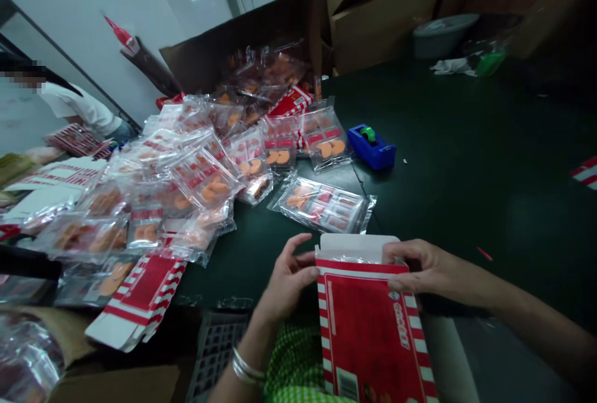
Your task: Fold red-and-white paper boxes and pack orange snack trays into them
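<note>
Head view: fingers of the left hand (286, 282) pinch the box (368, 334) at its top left corner, index lifted free. Fingers of the right hand (426, 272) close over its top right corner, so both hold it upright at the near edge of the surface (466, 160). To the right and beyond, the dark surface lies open. Just past the flap (354, 244) lies one packet (321, 204). A heap of packets (186, 173) crowds the left, with flat cartons (140, 297) at its near side and a blue tape dispenser (372, 146) farther back. The box is red with white-striped borders; its white flap is raised and clear wrap shows in the mouth.
</note>
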Demonstrator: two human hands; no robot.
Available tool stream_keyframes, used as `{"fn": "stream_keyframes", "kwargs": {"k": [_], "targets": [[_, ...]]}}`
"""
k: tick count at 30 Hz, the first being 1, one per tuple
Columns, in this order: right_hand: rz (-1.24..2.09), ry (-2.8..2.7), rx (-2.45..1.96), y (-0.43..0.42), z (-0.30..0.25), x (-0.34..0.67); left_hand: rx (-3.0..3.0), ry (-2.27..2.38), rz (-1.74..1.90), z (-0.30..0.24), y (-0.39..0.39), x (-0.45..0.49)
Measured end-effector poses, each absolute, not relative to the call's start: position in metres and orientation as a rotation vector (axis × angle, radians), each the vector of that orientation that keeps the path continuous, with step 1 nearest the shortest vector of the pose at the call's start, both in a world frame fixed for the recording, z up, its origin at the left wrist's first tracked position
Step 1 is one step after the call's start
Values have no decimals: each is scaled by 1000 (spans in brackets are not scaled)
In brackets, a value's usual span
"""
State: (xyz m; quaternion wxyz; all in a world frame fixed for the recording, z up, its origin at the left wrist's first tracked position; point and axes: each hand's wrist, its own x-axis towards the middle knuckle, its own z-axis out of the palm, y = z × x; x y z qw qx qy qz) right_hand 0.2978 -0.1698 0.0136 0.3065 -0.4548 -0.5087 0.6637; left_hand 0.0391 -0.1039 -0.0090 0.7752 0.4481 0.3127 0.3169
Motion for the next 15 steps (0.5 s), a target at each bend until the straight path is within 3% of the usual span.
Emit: {"fn": "stream_keyframes", "kwargs": {"k": [3, 9, 15], "targets": [[1726, -1283, -1225, -173, 3, 301, 1071, 852, 861, -23, -120, 47], [1652, -1207, -1224, -188, -27, 296, 1330, 951, 665, -17, -113, 51], [1302, -1042, -1392, -190, -67, 274, 1255, 954, 746, -35, -98, 46]]}}
